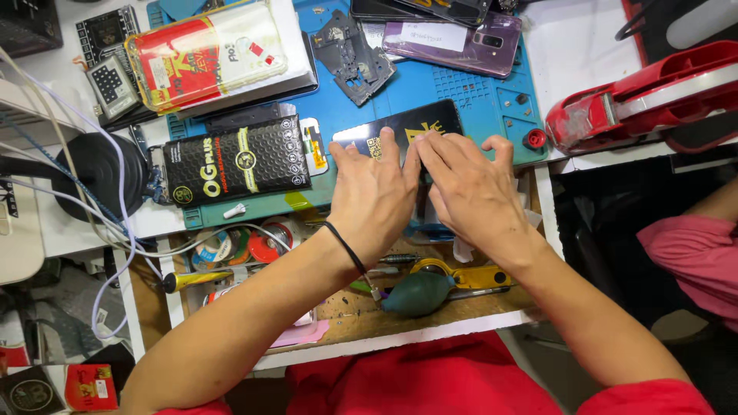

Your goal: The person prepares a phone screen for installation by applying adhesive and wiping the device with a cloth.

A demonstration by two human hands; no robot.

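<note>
Black phone [407, 127] is pressed flat at the blue mat's [477, 96] near edge by left hand [374, 196] and right hand [470, 188], fingers spread on it, not clamped; black bubble pouch [237, 160] lies left of it; red-yellow clear case [207, 52] beyond; purple phone [461, 34] at the mat's far edge; white bench [561, 46] underneath.

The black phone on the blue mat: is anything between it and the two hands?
Nothing visible. The left hand and the right hand both lie directly on the black phone, fingers pressing on its near edge, on the blue mat.
</note>
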